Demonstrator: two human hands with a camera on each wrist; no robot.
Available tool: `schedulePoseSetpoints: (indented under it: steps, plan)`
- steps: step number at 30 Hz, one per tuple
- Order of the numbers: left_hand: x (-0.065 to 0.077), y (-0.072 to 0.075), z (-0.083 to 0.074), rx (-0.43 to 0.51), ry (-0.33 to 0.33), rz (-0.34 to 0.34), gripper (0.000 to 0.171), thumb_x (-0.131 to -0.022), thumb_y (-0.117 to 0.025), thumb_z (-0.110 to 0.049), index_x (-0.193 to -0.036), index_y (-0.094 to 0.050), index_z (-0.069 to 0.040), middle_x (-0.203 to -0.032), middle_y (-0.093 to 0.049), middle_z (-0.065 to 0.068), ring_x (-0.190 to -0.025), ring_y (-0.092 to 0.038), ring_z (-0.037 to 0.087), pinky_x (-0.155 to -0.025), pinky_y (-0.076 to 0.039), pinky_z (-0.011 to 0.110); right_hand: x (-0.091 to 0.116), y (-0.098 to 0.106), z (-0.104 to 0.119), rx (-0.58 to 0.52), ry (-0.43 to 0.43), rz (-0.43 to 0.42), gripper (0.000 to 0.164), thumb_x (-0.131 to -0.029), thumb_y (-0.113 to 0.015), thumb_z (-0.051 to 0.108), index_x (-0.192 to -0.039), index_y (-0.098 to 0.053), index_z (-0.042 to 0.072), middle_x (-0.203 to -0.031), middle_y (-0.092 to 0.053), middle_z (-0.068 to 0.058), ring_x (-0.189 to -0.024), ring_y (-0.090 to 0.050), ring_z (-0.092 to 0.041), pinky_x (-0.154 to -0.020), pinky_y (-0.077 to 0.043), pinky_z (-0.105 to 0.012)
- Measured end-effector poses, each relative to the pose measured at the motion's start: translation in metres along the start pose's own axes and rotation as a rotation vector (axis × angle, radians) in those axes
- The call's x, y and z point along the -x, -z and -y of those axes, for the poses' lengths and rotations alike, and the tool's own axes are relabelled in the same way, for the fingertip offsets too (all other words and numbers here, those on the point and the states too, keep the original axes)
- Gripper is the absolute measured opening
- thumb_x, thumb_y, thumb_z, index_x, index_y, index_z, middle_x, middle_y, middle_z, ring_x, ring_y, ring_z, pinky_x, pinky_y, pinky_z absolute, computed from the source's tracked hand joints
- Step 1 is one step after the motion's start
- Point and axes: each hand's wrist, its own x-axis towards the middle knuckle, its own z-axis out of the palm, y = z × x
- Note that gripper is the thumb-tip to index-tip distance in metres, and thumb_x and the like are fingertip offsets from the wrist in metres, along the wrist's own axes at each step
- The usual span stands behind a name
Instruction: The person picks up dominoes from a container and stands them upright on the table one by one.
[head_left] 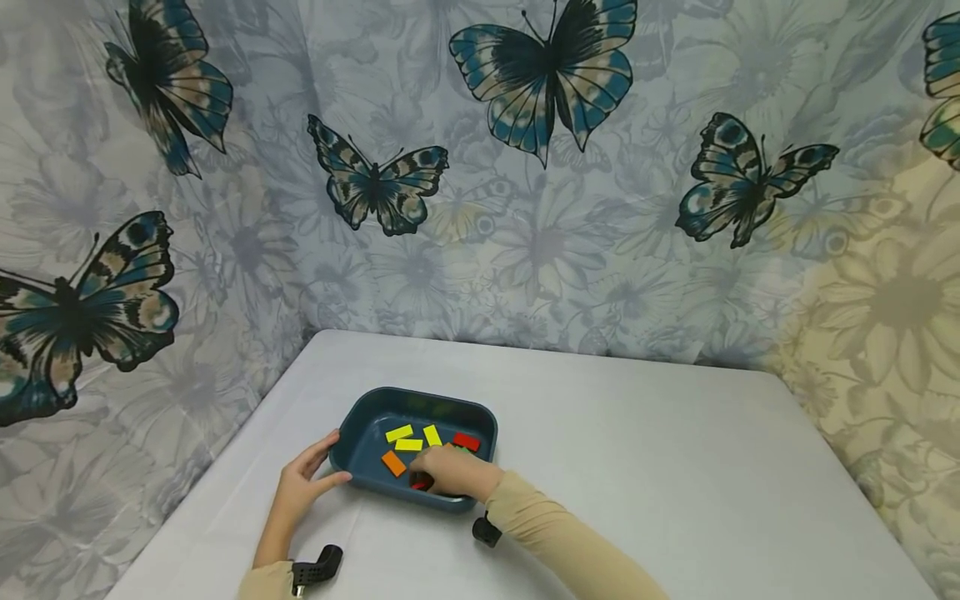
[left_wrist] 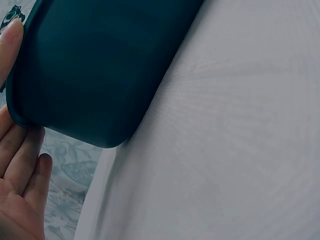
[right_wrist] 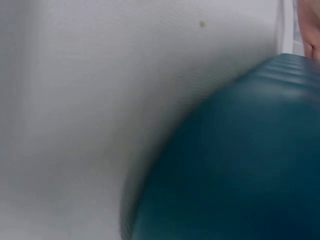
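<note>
A dark blue-green rectangular dish lies on the table's left half. Inside it are flat yellow blocks, orange ones, red ones and a bit of green. At the dish's left end, my left hand touches the rim with its fingers along the side and thumb at the near corner. My right hand reaches over the near right rim, fingers pointing down among the blocks. A red block shows under those fingertips; I cannot tell whether they pinch it.
A white-covered table extends right of the dish. Behind and to the left hangs fabric printed with butterflies and flowers. Black wrist cameras sit on both forearms.
</note>
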Motion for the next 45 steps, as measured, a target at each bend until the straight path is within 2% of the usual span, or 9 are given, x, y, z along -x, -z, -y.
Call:
schedulePoseSetpoints:
  steps: [7,13,22,28,32,35,37,39,45]
  plan:
    - [0.008,-0.002,-0.001,0.001,0.046,0.005,0.063,-0.067,-0.077,-0.002,-0.122,-0.049,0.008,-0.129,-0.042,0.022,-0.113,-0.043,-0.002,-0.091,-0.034,0.013,0.0,-0.006,0.004,0.03,0.044,-0.019,0.012,-0.074,-0.074,0.015,-0.084,-0.068,0.015,-0.075,-0.061,0.012,-0.066,-0.05,0.003,-0.06,-0.039,-0.004]
    - [0.004,-0.004,-0.002,0.014,0.019,-0.006,0.062,-0.066,-0.076,0.002,-0.122,-0.049,0.009,-0.129,-0.043,0.023,-0.113,-0.043,0.0,-0.092,-0.034,0.015,-0.001,-0.004,0.0,-0.03,0.01,-0.031,0.008,-0.075,-0.074,0.014,-0.08,-0.068,0.014,-0.07,-0.058,0.012,-0.062,-0.047,0.003,-0.056,-0.038,-0.005]
    - [0.001,-0.002,0.0,-0.011,0.01,0.004,0.062,-0.065,-0.076,0.002,-0.121,-0.051,0.008,-0.128,-0.044,0.024,-0.113,-0.043,-0.001,-0.092,-0.034,0.014,-0.001,0.009,0.002,-0.23,-0.128,0.107,0.004,-0.082,-0.067,0.015,-0.079,-0.07,0.015,-0.07,-0.057,0.014,-0.063,-0.049,0.002,-0.058,-0.04,-0.008]
    - [-0.001,-0.002,-0.002,0.015,-0.012,-0.002,0.061,-0.066,-0.075,0.006,-0.122,-0.05,0.008,-0.128,-0.043,0.024,-0.114,-0.043,0.002,-0.093,-0.034,0.016,-0.003,0.015,0.008,-0.243,-0.177,0.126,0.012,-0.081,-0.066,0.005,-0.075,-0.068,0.015,-0.07,-0.057,0.011,-0.063,-0.05,0.0,-0.057,-0.042,-0.01]
    - [0.005,-0.003,-0.001,0.008,0.015,-0.009,0.061,-0.065,-0.076,0.005,-0.121,-0.05,0.009,-0.127,-0.044,0.024,-0.113,-0.044,0.0,-0.092,-0.035,0.014,-0.001,0.008,0.011,-0.26,-0.214,0.138,0.014,-0.082,-0.064,0.004,-0.074,-0.065,0.016,-0.066,-0.053,0.011,-0.059,-0.048,-0.002,-0.055,-0.041,-0.011]
    - [0.008,-0.005,0.0,0.0,0.034,-0.014,0.061,-0.064,-0.077,0.002,-0.119,-0.051,0.01,-0.126,-0.044,0.024,-0.112,-0.044,-0.001,-0.091,-0.035,0.014,0.003,0.003,0.011,-0.275,-0.237,0.152,0.008,-0.082,-0.066,0.007,-0.078,-0.065,0.015,-0.068,-0.053,0.011,-0.06,-0.048,-0.002,-0.055,-0.042,-0.012]
    - [0.009,-0.005,0.0,-0.018,0.036,-0.025,0.059,-0.064,-0.077,0.001,-0.118,-0.053,0.01,-0.126,-0.045,0.024,-0.111,-0.045,-0.002,-0.09,-0.036,0.014,0.004,0.005,0.007,-0.289,-0.226,0.13,0.005,-0.08,-0.068,0.009,-0.083,-0.067,0.013,-0.072,-0.054,0.01,-0.062,-0.048,-0.002,-0.057,-0.042,-0.012]
    - [0.009,-0.005,-0.002,-0.045,0.024,-0.039,0.057,-0.064,-0.078,-0.001,-0.116,-0.056,0.009,-0.125,-0.046,0.022,-0.11,-0.045,-0.002,-0.089,-0.036,0.012,0.005,0.009,0.0,-0.314,-0.192,0.069,0.01,-0.078,-0.07,0.01,-0.088,-0.068,0.011,-0.076,-0.056,0.01,-0.066,-0.05,-0.001,-0.059,-0.043,-0.011]
    - [0.004,-0.005,-0.031,-0.174,-0.004,-0.058,0.051,-0.063,-0.078,0.0,-0.11,-0.06,0.008,-0.12,-0.051,0.021,-0.11,-0.047,0.005,-0.087,-0.036,0.009,0.022,0.036,-0.022,-0.494,-0.083,-0.203,0.018,-0.079,-0.068,0.007,-0.097,-0.066,0.004,-0.086,-0.059,0.002,-0.075,-0.055,-0.006,-0.066,-0.046,-0.014]
